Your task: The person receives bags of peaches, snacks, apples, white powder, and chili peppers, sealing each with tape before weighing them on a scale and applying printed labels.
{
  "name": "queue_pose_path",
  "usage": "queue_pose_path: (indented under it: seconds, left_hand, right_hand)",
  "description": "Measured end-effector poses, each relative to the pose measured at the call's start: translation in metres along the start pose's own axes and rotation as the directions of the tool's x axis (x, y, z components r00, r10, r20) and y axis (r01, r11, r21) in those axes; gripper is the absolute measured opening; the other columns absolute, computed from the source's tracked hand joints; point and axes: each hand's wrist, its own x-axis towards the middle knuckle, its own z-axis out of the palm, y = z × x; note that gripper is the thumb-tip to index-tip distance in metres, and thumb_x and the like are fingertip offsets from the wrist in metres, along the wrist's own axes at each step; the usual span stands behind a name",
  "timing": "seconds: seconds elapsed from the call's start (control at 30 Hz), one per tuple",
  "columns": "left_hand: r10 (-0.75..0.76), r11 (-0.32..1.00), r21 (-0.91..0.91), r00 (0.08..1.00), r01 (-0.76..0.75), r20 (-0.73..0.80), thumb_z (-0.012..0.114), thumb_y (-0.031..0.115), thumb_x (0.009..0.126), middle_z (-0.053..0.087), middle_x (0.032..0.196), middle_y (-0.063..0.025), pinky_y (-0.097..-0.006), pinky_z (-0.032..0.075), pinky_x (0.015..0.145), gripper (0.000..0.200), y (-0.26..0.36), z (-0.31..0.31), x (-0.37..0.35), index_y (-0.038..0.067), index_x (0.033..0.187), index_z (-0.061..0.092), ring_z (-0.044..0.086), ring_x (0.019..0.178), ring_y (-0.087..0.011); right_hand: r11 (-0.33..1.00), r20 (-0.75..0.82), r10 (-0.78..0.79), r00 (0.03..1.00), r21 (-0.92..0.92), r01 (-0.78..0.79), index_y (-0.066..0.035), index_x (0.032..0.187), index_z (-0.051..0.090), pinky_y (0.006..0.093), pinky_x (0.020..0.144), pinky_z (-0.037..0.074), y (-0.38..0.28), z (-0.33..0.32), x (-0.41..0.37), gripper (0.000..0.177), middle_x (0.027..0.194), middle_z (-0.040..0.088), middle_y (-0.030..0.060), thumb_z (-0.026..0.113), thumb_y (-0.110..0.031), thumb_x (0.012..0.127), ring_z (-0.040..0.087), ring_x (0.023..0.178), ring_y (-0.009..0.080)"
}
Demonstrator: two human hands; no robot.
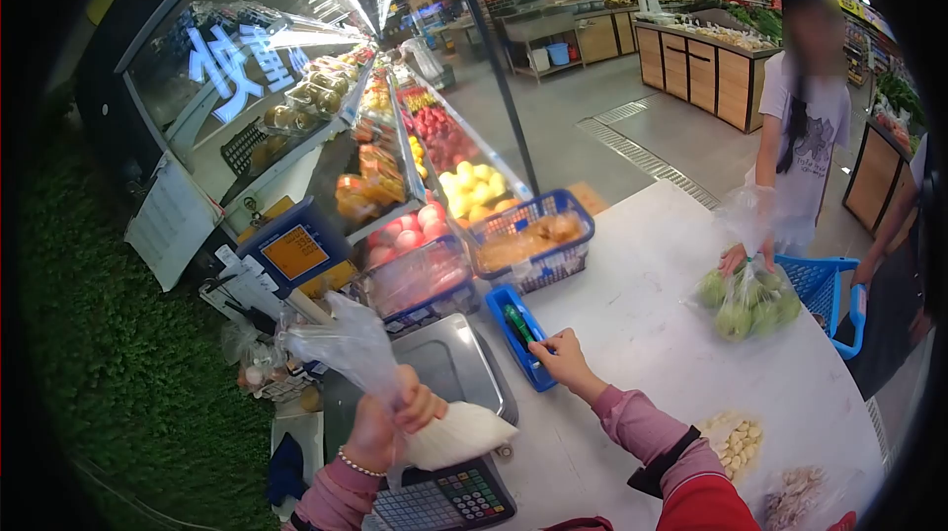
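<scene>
Scale (449,365) serves as the landmark in the head view, the only view supplied; it is set at the near left end of the white table (642,353), with its keypad (446,501) on the near side.

Directly above the scale's near edge, a clear plastic bag (459,434) with white contents is held. Its twisted neck is clamped in the left hand (390,420), whose fingers are wrapped tightly around it, and the loose top of the bag is spread up and to the left of the fist. The filled bottom of the bag hangs over the gap between platform and keypad.

Just to the right of the scale, a small blue tray (520,338) is laid on the table, with a green object (518,324) inside it. The right hand (563,355) is placed against the tray's right rim with its fingers curled together; whether anything is pinched in them cannot be told at this size.

Behind the scale, a blue wire basket (533,235) is seen, and beyond that a lit display case (415,136) stocked with fruit. Far to the right of the scale, across the table, a bag of green fruit (752,302) is held by another person (810,136), beside a blue shopping basket (825,284). A clear bag of pale pieces (736,442) is laid to the near right of the scale.
</scene>
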Motion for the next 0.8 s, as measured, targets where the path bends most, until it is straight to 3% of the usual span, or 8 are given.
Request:
queue_pose_path:
  seconds: [0.03,0.1,0.13,0.37,0.43,0.57,0.63,0.8]
  left_hand:
    - [0.095,0.994,0.052,0.994,-0.092,-0.052,0.043,0.029,0.099,0.030,0.050,0.0068,-0.0296,0.037,0.069,0.029,0.010,-0.009,-0.005,0.015,0.074,0.046,0.032,0.047,-0.0103]
    - [0.156,0.986,0.067,0.983,-0.150,-0.097,0.041,0.030,0.100,0.029,0.050,0.0066,-0.0292,0.037,0.068,0.031,0.016,-0.032,-0.009,0.015,0.073,0.045,0.031,0.046,-0.0105]
    - [0.223,0.973,0.087,0.965,-0.213,-0.135,0.039,0.030,0.100,0.028,0.049,0.0065,-0.0288,0.036,0.067,0.032,0.015,-0.044,-0.007,0.015,0.073,0.045,0.030,0.045,-0.0106]
    - [0.265,0.964,0.063,0.959,-0.260,-0.096,0.041,0.032,0.098,0.033,0.056,0.0030,-0.0314,0.039,0.075,0.026,-0.025,-0.090,-0.011,0.012,0.083,0.049,0.036,0.053,-0.0122]
    - [0.515,0.854,0.118,0.855,-0.507,-0.062,0.046,0.034,0.096,0.038,0.065,0.0022,-0.0336,0.039,0.081,0.027,-0.025,-0.079,-0.016,0.008,0.103,0.051,0.041,0.062,-0.0124]
    - [0.565,0.809,0.277,0.817,-0.519,-0.119,0.059,0.027,0.092,0.043,0.073,0.0021,-0.0312,0.041,0.081,0.030,-0.026,-0.089,-0.025,0.005,0.111,0.052,0.045,0.068,-0.0126]
    - [0.585,0.730,0.623,0.728,-0.281,-0.357,0.064,0.019,0.091,0.048,0.077,0.0013,-0.0263,0.042,0.079,0.028,-0.037,-0.101,-0.030,0.003,0.112,0.055,0.047,0.073,-0.0116]
    - [0.408,0.910,0.277,0.781,-0.308,-0.472,0.064,0.009,0.090,0.053,0.081,0.0004,-0.0263,0.044,0.072,0.012,-0.019,-0.115,-0.027,0.003,0.100,0.061,0.052,0.076,-0.0108]
  right_hand:
    - [1.000,0.002,0.003,1.000,0.001,-0.003,-0.002,0.095,0.073,0.0329,0.069,0.047,-0.001,0.007,-0.001,0.027,0.086,0.066,0.0131,0.068,-0.027,0.088,0.060,0.079,0.0211]
    - [0.820,0.160,0.326,0.932,0.444,-0.362,0.001,0.094,0.073,0.0278,0.059,0.044,-0.014,0.006,-0.003,0.026,0.082,0.068,0.0099,0.068,-0.023,0.087,0.059,0.069,0.0140]
    - [0.785,0.138,0.381,0.914,0.475,-0.399,0.004,0.094,0.072,0.0246,0.056,0.044,-0.017,0.007,-0.006,0.024,0.078,0.067,0.0060,0.069,-0.018,0.085,0.057,0.064,0.0091]
    - [0.649,0.048,0.449,0.892,0.668,-0.363,0.005,0.087,0.072,0.0265,0.057,0.044,-0.011,0.014,-0.019,0.022,0.069,0.065,0.0037,0.068,-0.016,0.083,0.056,0.061,0.0099]
    - [0.606,0.017,0.452,0.892,0.728,-0.321,0.004,0.083,0.072,0.0263,0.062,0.044,-0.030,0.008,-0.024,0.020,0.074,0.066,0.0038,0.070,-0.015,0.081,0.057,0.068,0.0112]
    - [0.507,-0.168,0.576,0.800,0.841,-0.188,0.005,0.084,0.071,0.0264,0.069,0.044,-0.046,0.006,-0.048,0.020,0.080,0.066,0.0063,0.072,-0.013,0.078,0.058,0.077,0.0125]
    - [0.392,-0.057,0.672,0.738,0.873,-0.290,0.004,0.083,0.066,0.0288,0.072,0.045,-0.030,0.008,-0.072,0.014,0.080,0.063,0.0053,0.073,-0.007,0.077,0.057,0.078,0.0154]
    - [0.307,0.022,0.810,0.586,0.835,-0.456,0.001,0.079,0.065,0.0275,0.068,0.044,-0.014,0.041,-0.088,0.011,0.078,0.061,0.0040,0.068,-0.009,0.079,0.056,0.074,0.0152]
